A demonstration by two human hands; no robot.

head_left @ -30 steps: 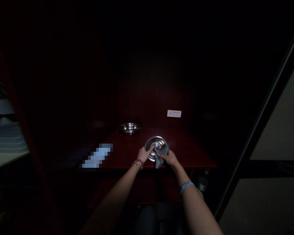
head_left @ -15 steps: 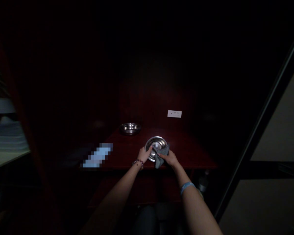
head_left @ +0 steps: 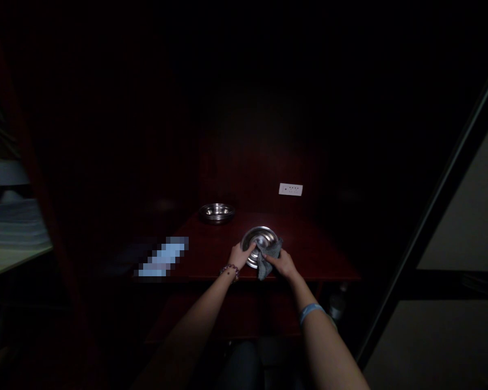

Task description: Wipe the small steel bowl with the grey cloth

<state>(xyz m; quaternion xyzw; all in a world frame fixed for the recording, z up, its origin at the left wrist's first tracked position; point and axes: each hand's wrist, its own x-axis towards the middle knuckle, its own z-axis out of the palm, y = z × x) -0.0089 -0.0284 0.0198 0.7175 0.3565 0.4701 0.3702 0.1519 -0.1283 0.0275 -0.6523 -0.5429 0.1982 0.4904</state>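
A shiny steel dish (head_left: 260,238) sits near the front of a dark red table (head_left: 309,254). My left hand (head_left: 239,255) grips the dish's near left rim, fingers curled over the edge. My right hand (head_left: 282,264) is closed on a grey cloth (head_left: 267,253) that presses against the dish's right side and hangs over its rim. A beaded bracelet is on my left wrist and a blue band on my right forearm.
A second steel dish (head_left: 216,212) stands further back on the left of the table. A white socket plate (head_left: 290,189) is on the dark back wall. A blurred pale patch (head_left: 161,258) lies at the table's left. A dark frame (head_left: 431,227) slants on the right.
The cloth in my right hand has shifted slightly against the dish. Both hands stay in almost the same place.
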